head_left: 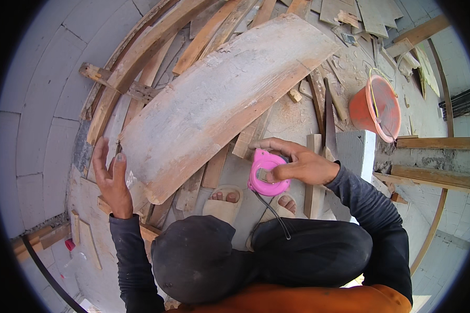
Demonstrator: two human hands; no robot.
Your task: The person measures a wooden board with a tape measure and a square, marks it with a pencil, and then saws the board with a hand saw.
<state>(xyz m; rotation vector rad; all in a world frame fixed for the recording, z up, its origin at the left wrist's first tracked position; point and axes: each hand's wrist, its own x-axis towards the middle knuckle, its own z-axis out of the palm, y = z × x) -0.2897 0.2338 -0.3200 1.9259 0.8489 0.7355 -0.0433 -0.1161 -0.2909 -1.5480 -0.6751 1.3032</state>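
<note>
My right hand (300, 164) is wrapped round a pink tape measure (261, 175), thumb across its face, with a dark wrist cord hanging from it. No blade shows drawn out of the case. A wide, worn wooden board (219, 99), whitish with dust, lies slantwise in front of me on other timber. By its near left corner my left hand (112, 180) is raised with fingers apart and nothing in them. Whether a fingertip touches the board's edge, I cannot tell.
Loose beams (156, 39) lie behind and under the board. A hand saw (330, 117) leans by a pale block (354, 156) to the right. Beyond stands an orange bucket (368, 107). A block wall (49, 104) rises on the left. My sandalled feet (224, 201) are below the board.
</note>
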